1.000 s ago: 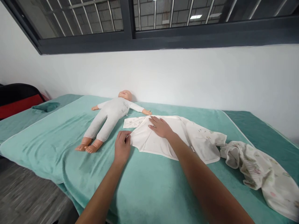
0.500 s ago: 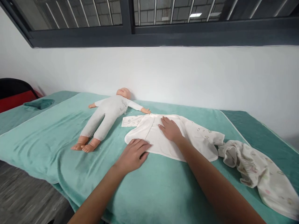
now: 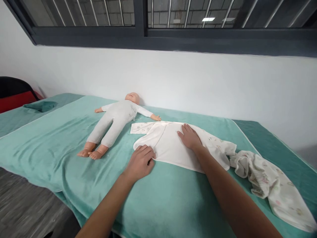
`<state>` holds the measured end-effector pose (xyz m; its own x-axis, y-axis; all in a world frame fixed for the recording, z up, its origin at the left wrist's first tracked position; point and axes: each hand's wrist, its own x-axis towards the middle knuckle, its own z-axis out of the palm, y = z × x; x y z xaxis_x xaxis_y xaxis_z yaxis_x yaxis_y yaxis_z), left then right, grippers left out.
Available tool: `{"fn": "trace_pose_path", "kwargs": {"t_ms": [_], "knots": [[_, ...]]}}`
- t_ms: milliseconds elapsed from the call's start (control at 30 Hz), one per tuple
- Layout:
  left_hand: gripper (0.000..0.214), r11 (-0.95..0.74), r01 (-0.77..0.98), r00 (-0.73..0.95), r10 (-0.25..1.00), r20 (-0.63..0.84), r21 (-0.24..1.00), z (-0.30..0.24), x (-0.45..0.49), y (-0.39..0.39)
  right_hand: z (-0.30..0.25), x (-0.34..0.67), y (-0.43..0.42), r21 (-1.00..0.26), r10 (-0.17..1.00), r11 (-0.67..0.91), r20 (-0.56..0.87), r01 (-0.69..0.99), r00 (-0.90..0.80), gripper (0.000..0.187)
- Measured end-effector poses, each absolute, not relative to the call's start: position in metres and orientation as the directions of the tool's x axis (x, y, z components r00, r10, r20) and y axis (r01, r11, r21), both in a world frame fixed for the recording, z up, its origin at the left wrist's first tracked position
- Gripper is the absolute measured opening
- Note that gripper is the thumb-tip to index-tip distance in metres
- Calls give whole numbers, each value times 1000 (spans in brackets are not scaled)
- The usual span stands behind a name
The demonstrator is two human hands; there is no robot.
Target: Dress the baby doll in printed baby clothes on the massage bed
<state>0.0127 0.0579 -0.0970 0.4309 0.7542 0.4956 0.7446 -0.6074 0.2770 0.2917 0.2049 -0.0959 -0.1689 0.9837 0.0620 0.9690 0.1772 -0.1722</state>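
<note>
A white baby shirt with small printed figures on its sleeves lies spread flat. At its lower left hem is my left hand, the fingers curled and drawn together on the fabric edge; the fingertips are partly hidden. My right hand rests flat on the upper middle of the shirt, fingers stretched out. To the left, a baby doll in a white bodysuit lies on its back, one of its hands close to the shirt's collar.
Crumpled printed baby clothing lies to the right, against the shirt's right sleeve. A green cover spreads over the bed, which stands against a white wall below a barred window. A red and black chair is at far left.
My right hand has slid a little to the right over the shirt. My left hand has shifted slightly left along the hem, its fingers more curled. The view has tilted slightly.
</note>
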Motion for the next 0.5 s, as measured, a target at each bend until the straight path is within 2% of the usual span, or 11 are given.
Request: {"fn": "trace_pose_path", "kwargs": {"t_ms": [100,200,300,400,500], "knots": [[22,-624,694,415,755,508,360,-97,12,57,-96,288,193,-149,987,147,79,978,-137,72],[25,-583,674,290,773,564,454,-98,6,60,-94,287,180,-107,990,124,88,987,-114,71],[27,-510,730,169,780,602,455,-92,-14,69,-88,284,175,-80,987,144,78,986,-138,70],[29,-391,832,72,780,622,393,-75,-54,84,-78,264,186,-160,978,193,117,968,-176,68],[37,-208,900,-62,808,586,382,-58,-105,105,-65,217,214,-332,960,257,193,908,-201,68]]}}
